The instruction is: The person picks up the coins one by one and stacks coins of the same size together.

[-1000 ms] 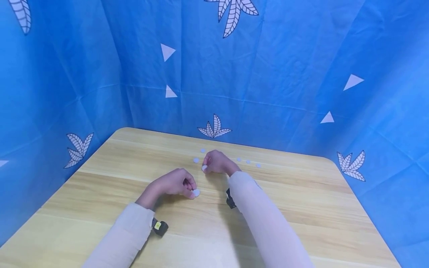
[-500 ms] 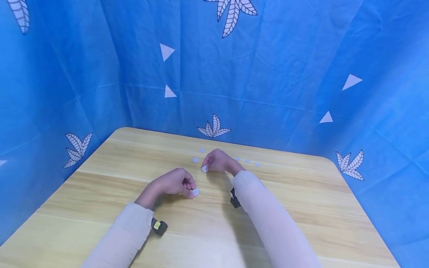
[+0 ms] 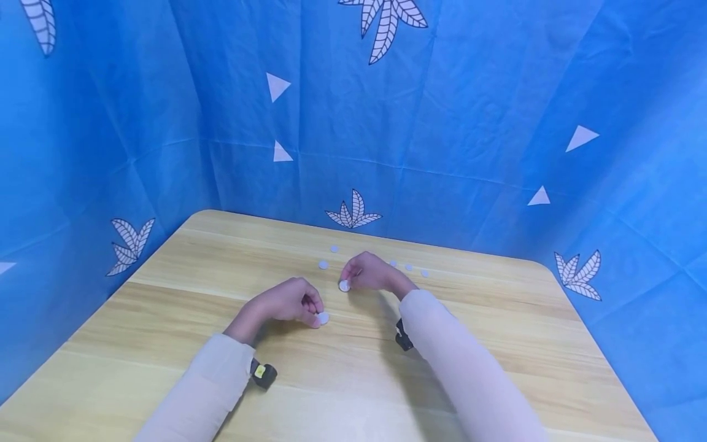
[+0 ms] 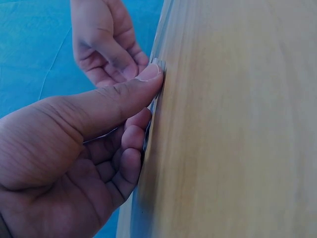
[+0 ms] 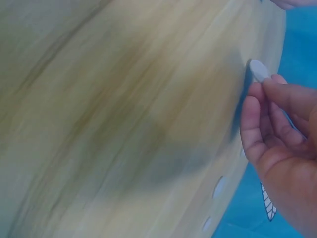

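My left hand [image 3: 288, 301] rests low on the wooden table, thumb and fingers pinching a small white round disc [image 3: 323, 318]. In the left wrist view, that thumb lies against the disc's edge [image 4: 161, 64], which looks layered, perhaps a small stack. Farther back, my right hand [image 3: 369, 271] pinches another white disc [image 3: 345, 285] between thumb and fingertips. The right wrist view shows this disc [image 5: 259, 70] tilted, its face partly covered by the fingers; whether it touches the table I cannot tell. A gap separates the two hands.
Two loose white discs, a nearer one [image 3: 323, 264] and a farther one [image 3: 334, 248], lie left of my right hand. A row of discs [image 3: 409, 267] lies behind my right wrist. A blue patterned curtain [image 3: 464, 123] hangs behind the wooden table [image 3: 497, 319].
My right hand, still pinching its disc, has come slightly nearer and to the right. The left hand and its disc stay in place.
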